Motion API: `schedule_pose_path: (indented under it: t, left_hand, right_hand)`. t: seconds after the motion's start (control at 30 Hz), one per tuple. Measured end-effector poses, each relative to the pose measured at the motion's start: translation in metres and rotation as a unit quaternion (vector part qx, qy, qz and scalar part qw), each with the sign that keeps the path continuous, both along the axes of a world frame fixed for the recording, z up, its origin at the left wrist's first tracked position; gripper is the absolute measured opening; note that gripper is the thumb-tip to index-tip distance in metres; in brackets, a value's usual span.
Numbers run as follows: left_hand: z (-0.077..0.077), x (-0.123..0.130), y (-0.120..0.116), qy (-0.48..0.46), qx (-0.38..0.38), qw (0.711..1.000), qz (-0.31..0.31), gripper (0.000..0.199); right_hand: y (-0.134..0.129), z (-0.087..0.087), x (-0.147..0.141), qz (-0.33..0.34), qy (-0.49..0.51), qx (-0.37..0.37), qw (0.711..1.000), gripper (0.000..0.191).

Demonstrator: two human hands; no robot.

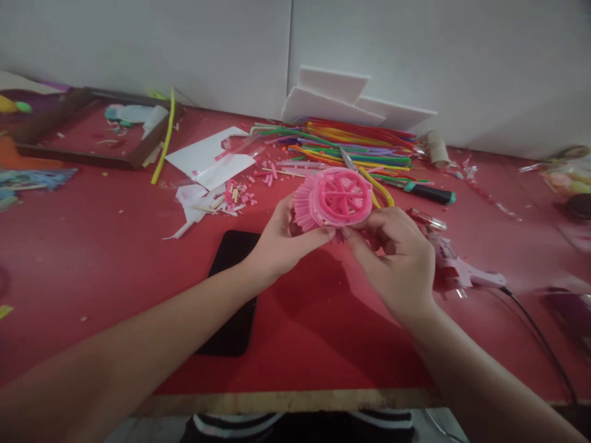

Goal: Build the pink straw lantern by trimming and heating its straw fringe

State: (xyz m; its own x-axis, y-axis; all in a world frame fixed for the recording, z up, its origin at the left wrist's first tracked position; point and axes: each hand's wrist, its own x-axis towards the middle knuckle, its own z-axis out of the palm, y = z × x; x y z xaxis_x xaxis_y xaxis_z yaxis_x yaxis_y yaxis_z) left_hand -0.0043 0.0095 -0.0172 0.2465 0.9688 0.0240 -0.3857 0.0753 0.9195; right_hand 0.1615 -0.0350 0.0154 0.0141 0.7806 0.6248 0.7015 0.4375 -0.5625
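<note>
A pink round craft piece [345, 195] with a spoked, wheel-like face and a pleated skirt is held up above the red table. My left hand [289, 237] grips it from the left, thumb along its lower edge. At its lower right, my right hand [399, 252] has its fingers curled and its thumb against the piece; the fingertips are partly hidden. Just behind the piece lie scissors with yellow handles [382, 192], partly covered by it. A pink glue gun [471, 272] rests to the right of my right hand.
Coloured pipe cleaners [360, 144] lie along the wall beside white foam boards [332, 92]. A black phone [228, 320] is under my left forearm. Pink scraps [237, 197], white paper [212, 157], a utility knife [429, 192] and a brown frame [78, 154] lie around.
</note>
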Motion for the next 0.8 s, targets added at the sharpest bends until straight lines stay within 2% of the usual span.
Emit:
schedule_pose_path:
  t: [0.23,0.53,0.7,0.8]
  left_hand:
    - [0.0009,-0.0016,0.0003,-0.011,-0.025,0.999,-0.021,0.057]
    - [0.0007,-0.0001,0.0025,-0.028,-0.022,0.999,-0.019,0.057]
    - [-0.0021,0.0002,0.0024,-0.016,-0.042,0.999,0.004,0.053]
    - [-0.0036,-0.0005,0.0034,-0.006,-0.037,0.999,0.026,0.057]
  right_hand:
    - [-0.0008,-0.0005,0.0002,0.006,-0.022,0.012,1.0,0.015]
    - [-0.0015,-0.004,0.0025,0.024,-0.082,0.044,0.995,0.027]
    - [-0.0012,-0.0057,0.0006,0.031,-0.087,0.048,0.995,0.024]
    - [-0.0009,-0.0048,0.0003,0.048,-0.08,0.048,0.994,0.022]
